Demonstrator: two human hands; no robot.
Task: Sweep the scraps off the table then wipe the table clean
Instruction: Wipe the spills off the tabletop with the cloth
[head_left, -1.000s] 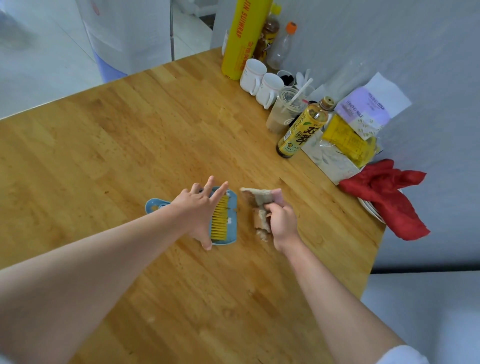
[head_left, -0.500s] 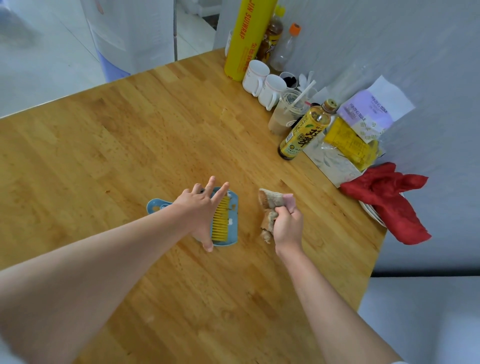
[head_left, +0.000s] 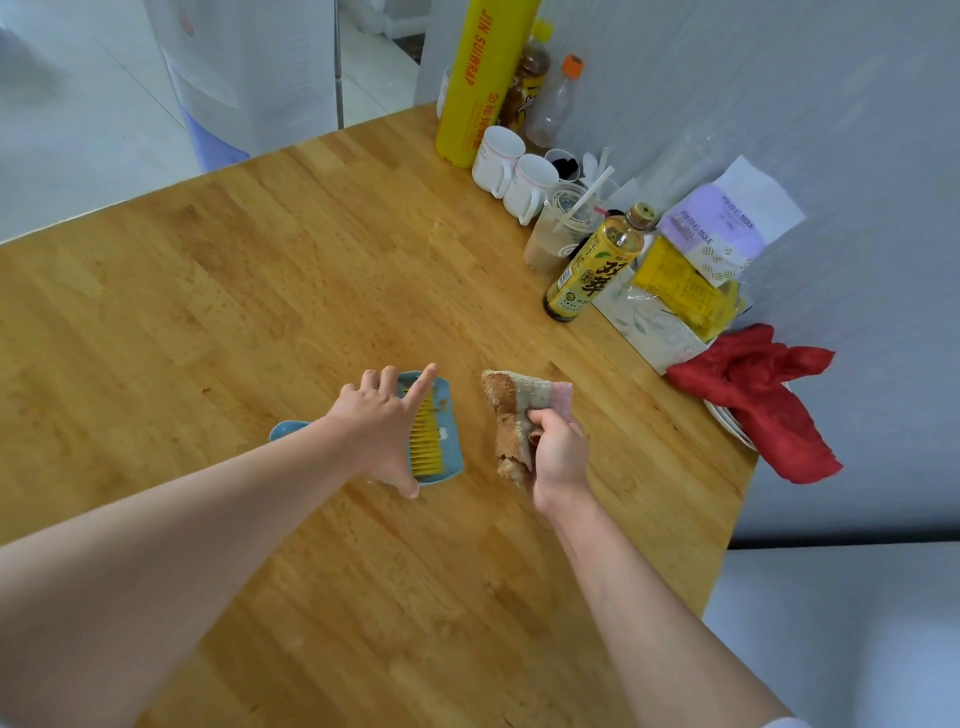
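Your head view: bright, even daylight, soft and diffuse. Floor (head_left: 78, 119) beyond far table edge washes out near white; light seems to come from that side. Table (head_left: 218, 291) shows mild sheen, no hard glare. Shadows faint: soft one under your right hand (head_left: 558, 457) and cloth (head_left: 511, 415), another beside bottle (head_left: 592, 265). Wide-angle lens bends table edges, stretches your forearms at bottom corners. Overall slightly soft; bottle label print readable, tissue pack (head_left: 719, 228) text fuzzy.
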